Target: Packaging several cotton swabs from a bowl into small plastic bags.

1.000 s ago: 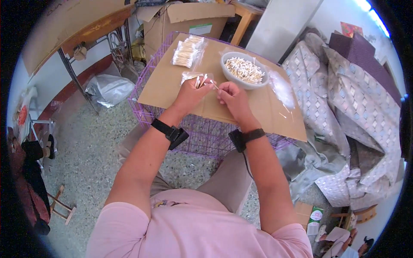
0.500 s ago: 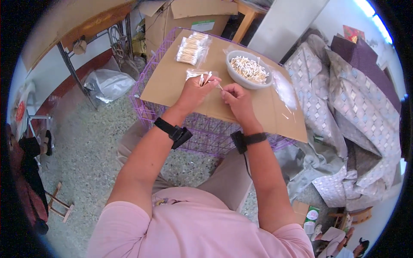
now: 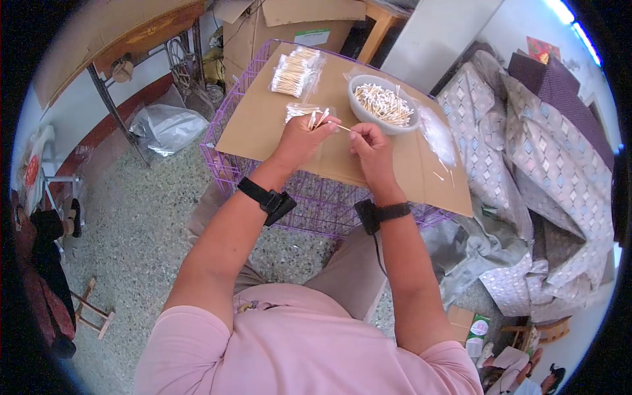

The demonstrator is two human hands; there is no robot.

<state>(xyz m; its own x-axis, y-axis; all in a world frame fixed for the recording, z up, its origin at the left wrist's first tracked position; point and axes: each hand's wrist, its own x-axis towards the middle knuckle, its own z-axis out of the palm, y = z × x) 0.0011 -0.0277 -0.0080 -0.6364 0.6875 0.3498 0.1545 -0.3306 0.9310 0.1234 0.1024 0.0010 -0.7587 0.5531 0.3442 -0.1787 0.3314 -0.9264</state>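
Several cotton swabs stick up from my left hand (image 3: 301, 139), which is closed around them over the near edge of the cardboard sheet (image 3: 250, 128). My right hand (image 3: 374, 150) pinches one end of a single cotton swab (image 3: 341, 126); its other end reaches the fingertips of my left hand. Just beyond my right hand stands a grey bowl (image 3: 361, 118) heaped with loose cotton swabs (image 3: 383, 104). Past my left hand lies a small clear bag of swabs (image 3: 299, 110), partly hidden by that hand. Farther back are filled bags of swabs (image 3: 295, 74), lying together.
Clear plastic bags (image 3: 436, 135) lie at the sheet's right, with a few stray swabs near them. The cardboard rests on a purple wire cage (image 3: 220, 164). Patterned covers (image 3: 500, 145) drape a bulky thing at right. A large carton (image 3: 276, 33) stands behind; a small wooden stool (image 3: 92, 309) stands at left.
My right hand has moved slightly to the right and up, and the single swab now shows stretched between both hands. My left hand stays nearly in place.
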